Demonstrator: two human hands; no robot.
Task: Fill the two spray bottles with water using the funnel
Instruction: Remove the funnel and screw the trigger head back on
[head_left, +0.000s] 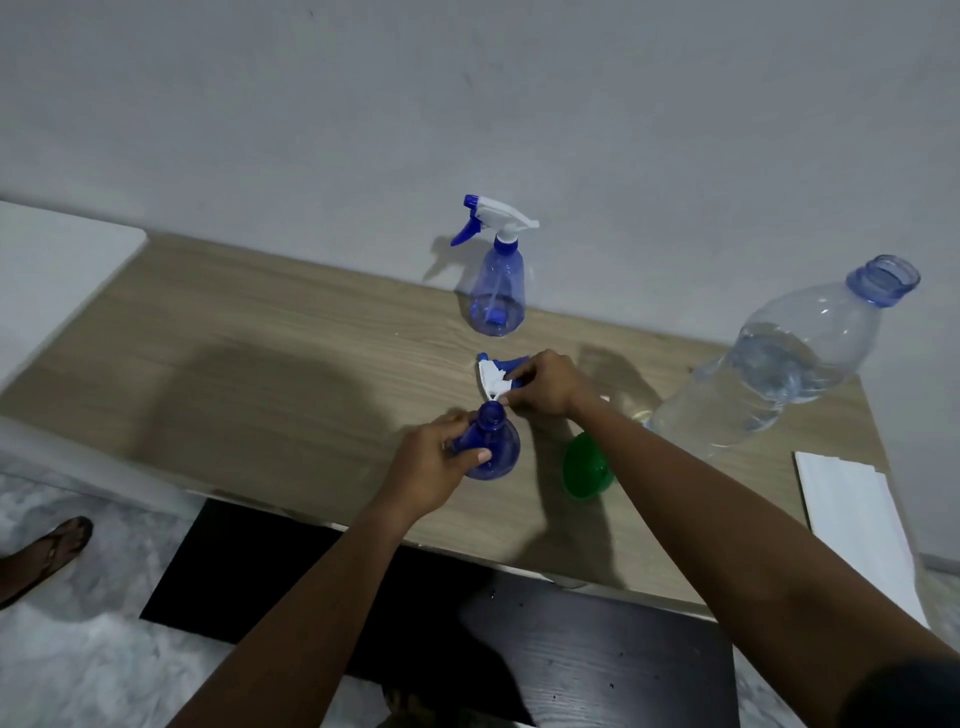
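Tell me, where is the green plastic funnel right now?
In the head view the green plastic funnel lies on the wooden table, right of centre, between the open blue plastic spray bottle and the large clear water bottle.

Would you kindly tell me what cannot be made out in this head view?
1. Head view: the green funnel is partly behind the right forearm, which hides its spout.
2. Head view: the left hand wraps the near spray bottle, so its water level is unclear.
3. Head view: the right hand covers part of the spray head; its tube cannot be made out.
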